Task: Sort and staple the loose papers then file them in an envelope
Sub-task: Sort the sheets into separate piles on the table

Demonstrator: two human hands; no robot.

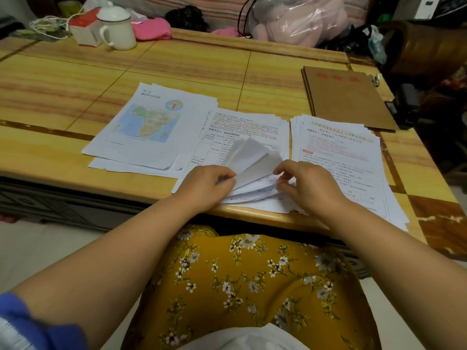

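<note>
Mug [118, 29], plastic bag [295, 17] behind; envelopes [348, 99] beside paper stacks [336, 157].

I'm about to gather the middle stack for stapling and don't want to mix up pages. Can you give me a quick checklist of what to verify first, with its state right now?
1. Three piles kept apart: the map pile, the middle stack and the right stack overlap at their edges: not ok.
2. Middle stack under control: left hand holds its lifted corners, right hand pinches sheets: ok.
3. Page order in the middle stack: print too small to read: cannot tell.
4. Stapler within reach: none clearly identifiable: cannot tell.
5. Envelope ready: brown envelopes lie at the table's far right: ok.
6. Right stack's near edge overhangs the table: not ok.
</note>
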